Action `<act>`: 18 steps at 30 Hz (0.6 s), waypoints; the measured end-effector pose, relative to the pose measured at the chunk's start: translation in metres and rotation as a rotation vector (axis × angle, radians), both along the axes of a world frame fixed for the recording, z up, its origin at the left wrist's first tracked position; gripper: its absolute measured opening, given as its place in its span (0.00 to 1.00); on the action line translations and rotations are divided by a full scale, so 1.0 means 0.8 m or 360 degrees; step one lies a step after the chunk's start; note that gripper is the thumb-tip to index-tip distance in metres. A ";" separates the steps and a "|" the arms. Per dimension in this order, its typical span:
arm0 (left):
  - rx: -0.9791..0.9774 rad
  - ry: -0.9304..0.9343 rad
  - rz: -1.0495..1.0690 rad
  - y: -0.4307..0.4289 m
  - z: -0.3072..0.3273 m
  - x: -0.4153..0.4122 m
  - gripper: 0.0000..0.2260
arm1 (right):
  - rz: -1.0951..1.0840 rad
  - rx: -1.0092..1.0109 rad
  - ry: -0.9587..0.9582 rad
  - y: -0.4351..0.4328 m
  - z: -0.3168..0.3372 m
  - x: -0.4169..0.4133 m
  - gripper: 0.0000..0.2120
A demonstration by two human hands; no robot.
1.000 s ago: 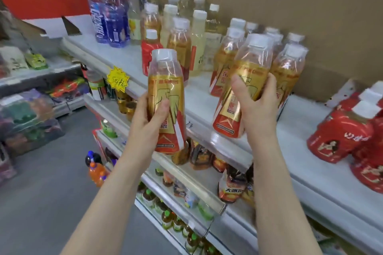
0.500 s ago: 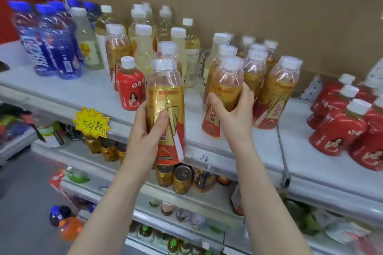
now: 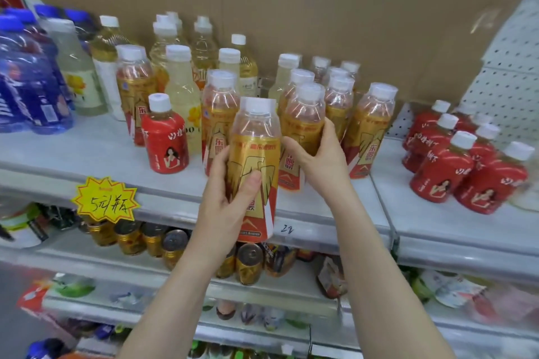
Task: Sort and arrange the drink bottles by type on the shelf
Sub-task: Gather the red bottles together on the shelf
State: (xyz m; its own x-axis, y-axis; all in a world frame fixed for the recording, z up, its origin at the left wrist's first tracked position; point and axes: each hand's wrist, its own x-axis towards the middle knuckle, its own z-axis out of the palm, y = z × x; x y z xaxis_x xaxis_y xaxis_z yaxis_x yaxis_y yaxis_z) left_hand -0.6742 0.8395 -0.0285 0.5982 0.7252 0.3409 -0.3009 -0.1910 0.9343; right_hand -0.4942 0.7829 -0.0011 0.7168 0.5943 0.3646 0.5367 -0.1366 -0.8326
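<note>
Both forearms reach up from the bottom of the view and converge toward the middle of the shelf (image 3: 87, 151). We see the left hand (image 3: 230, 198) wrapped round the lower label of a gold bottle (image 3: 256, 154): the thumb lies across the front and the fingers curl round the left side. That bottle is upright and held out in front of the shelf edge, its base lower than the shelf lip and its white cap level with the row behind.

Over to the right hand (image 3: 318, 154): it bends inward at the wrist and clasps a second gold bottle (image 3: 303, 125) at mid-label, thumb on the near left side, fingers curled round the right. This 1 leans slightly, with its base down at the shelf surface, at the front of the cluster of gold bottles (image 3: 370, 131).

Around them we have a single red bottle (image 3: 166, 140) standing left of the gold group, pale yellow bottles (image 3: 180, 81) behind it, and blue bottles (image 3: 26, 90) at far left. A group of red bottles (image 3: 443, 175) sits on the right. A yellow price tag (image 3: 105, 198) hangs on the shelf lip, with gold cans (image 3: 248, 265) below.
</note>
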 end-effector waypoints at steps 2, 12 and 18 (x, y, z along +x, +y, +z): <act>0.0045 0.0006 -0.0039 -0.006 0.001 0.007 0.24 | -0.0056 0.0012 -0.0076 -0.016 0.015 -0.005 0.36; 0.0440 0.0177 -0.0149 -0.040 0.028 0.046 0.26 | 0.0030 0.0151 -0.0286 -0.079 0.072 -0.067 0.30; 0.0853 0.0218 0.0743 0.022 0.043 0.034 0.29 | -0.0284 0.0220 -0.0288 -0.096 0.078 -0.026 0.30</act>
